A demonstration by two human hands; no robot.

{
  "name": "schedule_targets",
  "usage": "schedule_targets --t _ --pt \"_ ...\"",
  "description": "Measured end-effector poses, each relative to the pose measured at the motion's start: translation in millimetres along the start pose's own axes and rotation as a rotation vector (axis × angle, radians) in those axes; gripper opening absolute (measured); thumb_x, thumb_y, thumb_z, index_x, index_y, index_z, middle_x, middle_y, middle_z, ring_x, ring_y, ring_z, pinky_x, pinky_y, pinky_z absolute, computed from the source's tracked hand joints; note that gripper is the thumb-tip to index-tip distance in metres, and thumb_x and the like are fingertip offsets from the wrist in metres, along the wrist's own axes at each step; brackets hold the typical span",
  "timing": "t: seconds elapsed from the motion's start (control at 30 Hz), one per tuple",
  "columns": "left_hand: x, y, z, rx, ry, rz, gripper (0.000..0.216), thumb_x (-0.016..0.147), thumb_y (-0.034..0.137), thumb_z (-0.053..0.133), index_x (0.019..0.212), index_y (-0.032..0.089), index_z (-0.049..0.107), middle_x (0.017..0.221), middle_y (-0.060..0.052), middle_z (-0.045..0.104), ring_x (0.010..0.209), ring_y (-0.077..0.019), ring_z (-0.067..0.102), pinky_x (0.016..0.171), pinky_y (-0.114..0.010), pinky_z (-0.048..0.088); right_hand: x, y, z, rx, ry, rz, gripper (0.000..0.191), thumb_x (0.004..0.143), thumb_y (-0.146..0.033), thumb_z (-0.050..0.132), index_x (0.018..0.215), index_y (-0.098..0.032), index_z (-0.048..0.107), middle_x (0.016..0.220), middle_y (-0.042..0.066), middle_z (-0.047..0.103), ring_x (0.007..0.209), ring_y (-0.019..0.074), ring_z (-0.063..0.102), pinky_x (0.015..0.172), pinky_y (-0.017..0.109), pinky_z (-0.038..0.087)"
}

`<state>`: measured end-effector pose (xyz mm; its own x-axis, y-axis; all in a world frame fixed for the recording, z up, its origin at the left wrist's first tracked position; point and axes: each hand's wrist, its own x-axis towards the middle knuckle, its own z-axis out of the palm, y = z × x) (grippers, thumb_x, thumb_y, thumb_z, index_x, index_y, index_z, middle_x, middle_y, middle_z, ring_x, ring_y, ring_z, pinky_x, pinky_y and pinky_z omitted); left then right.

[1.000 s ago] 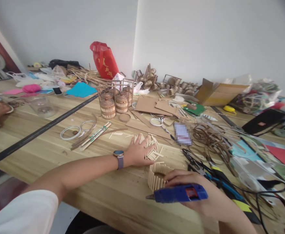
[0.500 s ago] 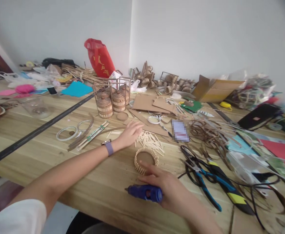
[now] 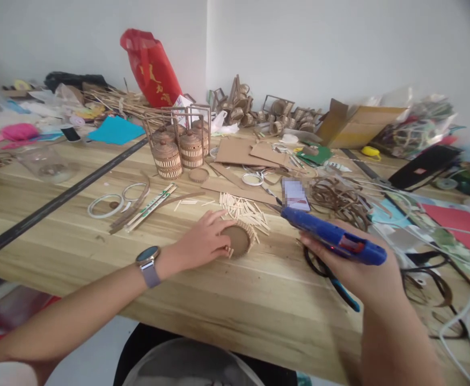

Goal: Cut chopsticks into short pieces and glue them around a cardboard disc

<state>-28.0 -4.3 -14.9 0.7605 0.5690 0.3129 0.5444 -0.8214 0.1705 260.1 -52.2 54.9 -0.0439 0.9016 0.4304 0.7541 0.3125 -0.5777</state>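
Observation:
My left hand (image 3: pixel 203 239), with a watch (image 3: pixel 148 256) on its wrist, grips the left rim of a small round basket base (image 3: pixel 238 240). The base lies flat, with a brown disc inside and short pale sticks standing round its edge. My fingers hide its left side. Just behind it is a loose pile of short wooden sticks (image 3: pixel 245 209). My right hand (image 3: pixel 350 257) is wrapped around a blue hot glue gun (image 3: pixel 331 234), held up over the table at the right. The gun's nozzle points left, above and to the right of the base.
Lidded woven baskets (image 3: pixel 166 158) with tall handles stand behind. Cardboard sheets (image 3: pixel 243 154), a phone (image 3: pixel 295 194) and coiled brown strips (image 3: pixel 339 195) lie farther back. Pliers with a blue handle (image 3: pixel 344 294) lie under my right hand. White cables (image 3: pixel 460 305) run along the right.
My left hand has gone from the stick pile to the base's left rim. My right hand has left the base and risen to the right with the glue gun. The base sits slightly farther back.

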Motion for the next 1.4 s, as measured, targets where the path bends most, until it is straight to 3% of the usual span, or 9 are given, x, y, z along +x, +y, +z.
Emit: schedule_targets --t 0.2,0.43,0.7,0.77,0.93,1.07,1.17,1.27,1.4 --pt "-21.6 -26.4 -9.8 0.002 -0.018 -0.050 0.013 0.090 0.027 0.058 0.084 0.020 0.067 0.144 -0.011 0.044 0.136 -0.0340 0.033 0.112 -0.059 0.026 -3.3 -17.3 8.8 0.030 0.025 -0.162 0.011 0.082 -0.037 0.066 0.085 -0.027 0.065 0.087 0.004 0.069 0.079 0.0240 0.067 0.075 0.035 0.053" --pt "-36.1 -30.6 -10.4 -0.072 0.005 -0.116 0.020 0.094 0.031 0.050 0.088 0.021 0.066 0.147 -0.010 0.040 0.133 -0.0318 0.041 0.108 -0.055 0.035 -39.5 -16.0 69.9 0.418 -0.475 -0.272 0.009 0.083 -0.029 0.063 0.086 -0.020 0.062 0.084 0.007 0.069 0.077 0.0184 0.066 0.068 0.027 0.052" --pt "-35.5 -36.1 2.3 -0.071 0.081 -0.105 0.025 0.095 0.036 0.049 0.088 0.019 0.066 0.147 -0.013 0.040 0.130 -0.0312 0.045 0.107 -0.052 0.037 -38.3 26.1 75.5 -0.298 -0.460 -0.606 0.024 0.097 -0.019 0.041 0.098 -0.018 0.064 0.099 0.012 0.071 0.090 0.0225 0.066 0.077 0.034 0.050" --pt "-35.5 -36.3 3.3 -0.076 0.091 -0.114 0.026 0.095 0.036 0.047 0.089 0.019 0.066 0.147 -0.013 0.040 0.130 -0.0313 0.045 0.106 -0.051 0.039 -37.3 23.4 71.6 -0.352 -0.519 -0.550 0.023 0.095 -0.027 0.049 0.110 -0.017 0.063 0.110 0.014 0.068 0.100 0.0247 0.064 0.084 0.037 0.049" --pt "-36.2 -34.7 3.5 -0.091 0.089 -0.120 0.028 0.096 0.037 0.045 0.092 0.019 0.066 0.147 -0.015 0.040 0.128 -0.0310 0.047 0.103 -0.050 0.042 -39.0 15.9 35.7 -0.355 -0.635 -0.467 0.088 0.075 -0.051 0.072 0.146 -0.015 0.033 0.146 0.021 0.042 0.133 0.0329 0.040 0.105 0.049 0.035" --pt "-36.8 -34.8 6.1 -0.118 0.101 -0.133 0.026 0.096 0.036 0.046 0.097 0.019 0.065 0.149 -0.015 0.035 0.129 -0.0301 0.047 0.103 -0.047 0.043 -36.1 35.0 0.1 -0.691 -0.358 -0.024 0.041 0.086 -0.042 0.060 0.114 -0.011 0.061 0.116 0.022 0.063 0.109 0.0343 0.059 0.087 0.044 0.047" --pt "-37.7 -35.2 8.7 -0.128 0.108 -0.146 0.025 0.095 0.037 0.047 0.098 0.021 0.065 0.151 -0.012 0.033 0.129 -0.0297 0.046 0.104 -0.046 0.043 -33.6 48.7 -4.6 -0.844 -0.316 0.407 0.036 0.092 -0.048 0.048 0.091 -0.015 0.063 0.085 0.016 0.070 0.080 0.0312 0.068 0.062 0.035 0.046" --pt "-39.2 -35.1 10.3 -0.131 0.109 -0.162 0.026 0.095 0.038 0.046 0.098 0.021 0.065 0.152 -0.012 0.032 0.127 -0.0298 0.048 0.103 -0.045 0.044 -35.8 46.5 3.4 -0.863 -0.415 0.496 0.031 0.097 -0.041 0.041 0.092 -0.017 0.059 0.074 0.011 0.072 0.069 0.0274 0.070 0.051 0.029 0.037" --pt "-41.3 -35.5 11.7 -0.158 0.111 -0.186 0.028 0.095 0.041 0.046 0.098 0.022 0.065 0.152 -0.011 0.032 0.125 -0.0290 0.051 0.098 -0.040 0.049 -55.4 23.4 2.4 -1.040 -0.287 0.466 0.027 0.096 -0.038 0.042 0.089 -0.018 0.059 0.063 0.007 0.070 0.058 0.0246 0.069 0.044 0.025 0.023"
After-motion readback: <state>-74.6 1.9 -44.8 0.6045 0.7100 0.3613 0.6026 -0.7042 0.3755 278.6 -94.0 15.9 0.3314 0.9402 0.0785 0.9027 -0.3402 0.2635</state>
